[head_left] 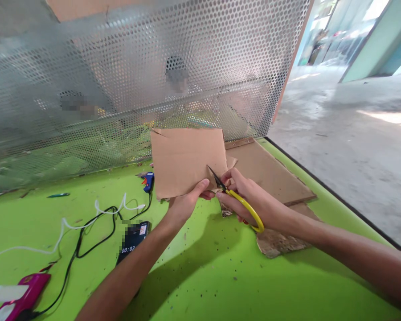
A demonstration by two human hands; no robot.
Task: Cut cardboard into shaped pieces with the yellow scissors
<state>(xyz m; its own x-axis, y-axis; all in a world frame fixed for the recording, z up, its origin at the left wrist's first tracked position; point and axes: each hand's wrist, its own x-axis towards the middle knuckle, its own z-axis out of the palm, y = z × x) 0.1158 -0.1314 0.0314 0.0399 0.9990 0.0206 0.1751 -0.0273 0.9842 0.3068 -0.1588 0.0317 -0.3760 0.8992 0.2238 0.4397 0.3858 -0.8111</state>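
Note:
A rectangular piece of brown cardboard (187, 160) is raised above the green tabletop. My left hand (190, 198) grips its lower edge, thumb on the near face and fingers behind. Scissors with yellow handles (245, 205) are in my right hand (243, 191), at the lower right corner of the cardboard. Their dark pointed blade lies in front of the cardboard face and tilts up to the left. Whether the other blade is behind the sheet I cannot tell.
More cardboard sheets (270, 174) lie on the right of the green table (200, 285). On the left are a blue glue gun (149, 182), a phone (133, 238), a white cable (63, 227), a pen (58, 195) and a pink power strip (30, 294). A perforated metal panel (137, 58) stands behind.

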